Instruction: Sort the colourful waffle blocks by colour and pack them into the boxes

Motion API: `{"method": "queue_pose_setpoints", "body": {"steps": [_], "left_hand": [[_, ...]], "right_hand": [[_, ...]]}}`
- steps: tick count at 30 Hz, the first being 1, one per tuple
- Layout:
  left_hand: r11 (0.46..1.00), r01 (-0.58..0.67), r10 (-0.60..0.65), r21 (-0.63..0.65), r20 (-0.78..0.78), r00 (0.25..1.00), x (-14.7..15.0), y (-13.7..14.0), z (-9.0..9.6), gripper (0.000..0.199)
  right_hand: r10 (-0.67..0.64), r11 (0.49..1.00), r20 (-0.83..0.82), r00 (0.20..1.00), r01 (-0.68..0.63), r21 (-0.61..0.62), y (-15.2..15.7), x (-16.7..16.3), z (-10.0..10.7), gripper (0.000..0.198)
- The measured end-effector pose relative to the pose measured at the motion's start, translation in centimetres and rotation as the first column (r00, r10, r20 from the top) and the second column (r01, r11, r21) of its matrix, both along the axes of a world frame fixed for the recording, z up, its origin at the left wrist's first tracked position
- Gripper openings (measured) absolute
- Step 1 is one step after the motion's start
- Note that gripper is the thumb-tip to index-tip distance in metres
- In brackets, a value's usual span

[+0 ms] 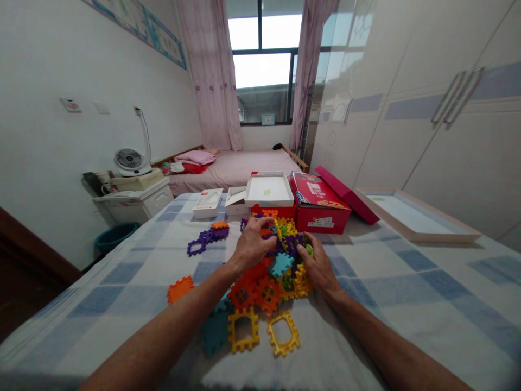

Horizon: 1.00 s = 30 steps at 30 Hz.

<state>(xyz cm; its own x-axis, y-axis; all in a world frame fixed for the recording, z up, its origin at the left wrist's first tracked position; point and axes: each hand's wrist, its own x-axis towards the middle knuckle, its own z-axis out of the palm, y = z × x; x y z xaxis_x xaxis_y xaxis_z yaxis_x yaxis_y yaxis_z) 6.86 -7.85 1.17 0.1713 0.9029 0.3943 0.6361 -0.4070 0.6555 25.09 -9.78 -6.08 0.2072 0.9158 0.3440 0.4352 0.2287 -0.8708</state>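
A heap of interlocking plastic building pieces lies on the checked cloth, mostly orange, yellow, purple and blue. My left hand (254, 244) is over its far part, thumb and forefinger closed at a yellow piece (279, 229) that stands edge-on. At the heap's right side is my right hand (319, 263), thumb and fingers apart, the fingertips touching the heap by a purple piece (292, 244) and a green piece (309, 250). A light blue piece (282, 264) and an orange window piece (268, 294) lie nearer me. Two yellow frames (243, 329) lie at the near edge.
Joined purple pieces (207, 237) and a loose orange piece (180, 289) lie left of the heap. Behind it stand a small white box (207, 203), a white tray (268, 189) and a red box (321, 202) with a leaning lid (345, 195). A shallow tray (419, 213) lies right.
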Motion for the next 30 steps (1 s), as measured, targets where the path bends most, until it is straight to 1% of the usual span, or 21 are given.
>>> {"method": "queue_pose_setpoints", "body": {"steps": [2, 4, 6, 8, 10, 12, 15, 17, 19, 21, 23, 26, 28, 30], "left_hand": [[0.995, 0.055, -0.048, 0.079, -0.097, 0.994, 1.5, -0.6, 0.5, 0.041], [0.977, 0.15, -0.114, 0.149, -0.228, 0.967, 3.0, -1.3, 0.7, 0.037], [0.941, 0.271, -0.176, 0.201, -0.394, 0.902, 4.4, -2.0, 0.8, 0.031], [0.901, 0.373, -0.203, 0.222, -0.544, 0.814, 5.6, -2.6, 0.9, 0.027], [0.877, 0.423, -0.197, 0.228, -0.633, 0.749, 6.2, -3.5, 1.1, 0.028], [0.863, 0.439, -0.177, 0.25, -0.664, 0.726, 6.1, -4.8, 1.2, 0.032], [0.829, 0.481, -0.192, 0.287, -0.662, 0.725, 4.2, -7.6, 0.8, 0.037], [0.799, 0.534, -0.251, 0.276, -0.654, 0.714, 2.1, -9.6, 0.1, 0.045], [0.769, 0.599, -0.328, 0.223, -0.667, 0.669, -0.3, -11.1, -1.0, 0.058], [0.758, 0.629, -0.354, 0.172, -0.701, 0.619, -2.5, -11.9, -2.0, 0.064], [0.77, 0.617, -0.328, 0.163, -0.728, 0.602, -4.1, -11.9, -3.0, 0.059], [0.801, 0.563, -0.247, 0.203, -0.745, 0.62, -5.4, -10.7, -3.9, 0.045], [0.812, 0.531, -0.192, 0.241, -0.749, 0.634, -5.9, -9.4, -4.2, 0.038], [0.824, 0.493, -0.135, 0.278, -0.749, 0.648, -6.3, -8.2, -4.3, 0.034]], "right_hand": [[-0.039, 0.999, -0.045, 0.998, 0.039, -0.011, 0.3, 0.3, 0.0, 0.051], [-0.065, 0.998, -0.114, 0.991, 0.064, -0.016, 0.6, 0.8, 0.0, 0.051], [-0.082, 0.997, -0.183, 0.98, 0.083, -0.001, 0.8, 1.4, 0.0, 0.051], [-0.116, 0.992, -0.209, 0.971, 0.123, 0.022, 1.1, 2.0, -0.1, 0.05], [-0.173, 0.982, -0.211, 0.962, 0.185, 0.041, 1.3, 2.8, 0.0, 0.049], [-0.219, 0.97, -0.244, 0.945, 0.238, 0.051, 1.6, 3.4, 0.3, 0.051], [-0.231, 0.963, -0.336, 0.913, 0.264, 0.054, 1.8, 4.3, 1.3, 0.056], [-0.224, 0.966, -0.353, 0.909, 0.255, 0.044, 1.6, 5.0, 2.2, 0.056], [-0.217, 0.971, -0.317, 0.923, 0.236, 0.022, 0.8, 5.7, 3.1, 0.056], [-0.19, 0.981, -0.249, 0.95, 0.196, 0.002, -0.3, 6.4, 3.4, 0.055], [-0.15, 0.989, -0.188, 0.971, 0.148, -0.024, -1.7, 6.9, 3.2, 0.055], [-0.124, 0.99, -0.137, 0.983, 0.112, -0.089, -3.4, 6.7, 1.9, 0.054], [-0.112, 0.99, -0.111, 0.988, 0.1, -0.101, -4.0, 5.5, 1.0, 0.053], [-0.086, 0.993, -0.085, 0.993, 0.079, -0.088, -4.1, 3.7, 0.5, 0.054]]}}
